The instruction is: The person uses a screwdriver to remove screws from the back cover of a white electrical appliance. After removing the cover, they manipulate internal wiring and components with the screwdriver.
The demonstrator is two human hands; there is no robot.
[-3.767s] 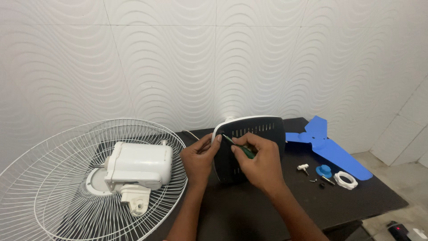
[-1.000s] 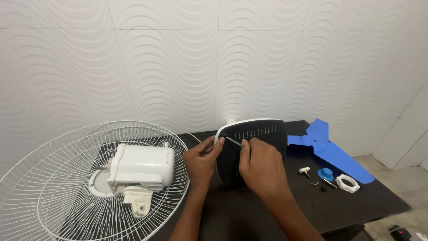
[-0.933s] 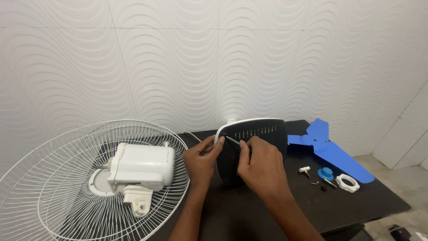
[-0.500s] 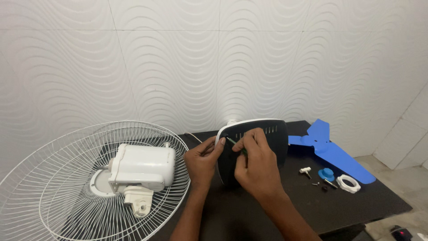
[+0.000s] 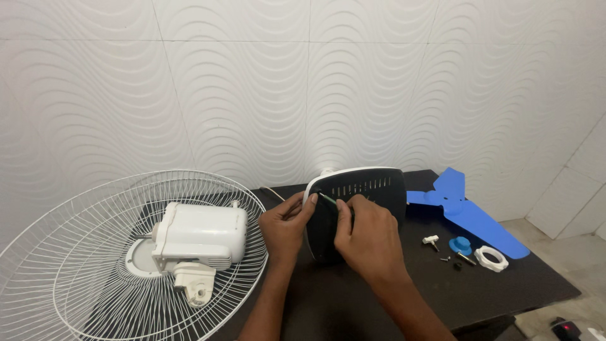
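With the black fan motor cover (image 5: pixel 363 202) standing on edge on the dark surface (image 5: pixel 404 297), the left hand (image 5: pixel 285 222) should grip its rim firmly while the right hand (image 5: pixel 369 237), closed around a thin screwdriver (image 5: pixel 327 199), keeps it square.

Left hand (image 5: pixel 285 222) steadies white rim of black vented plastic fan cover (image 5: pixel 363 203), standing on edge on dark table (image 5: pixel 505 292). Right hand (image 5: pixel 367 235) pinches thin green-tipped tool (image 5: pixel 328 199) against cover. White wire fan guard (image 5: pixel 82 278) with white motor housing (image 5: pixel 201 233) lies left; blue plastic fan blade (image 5: pixel 464 208) right
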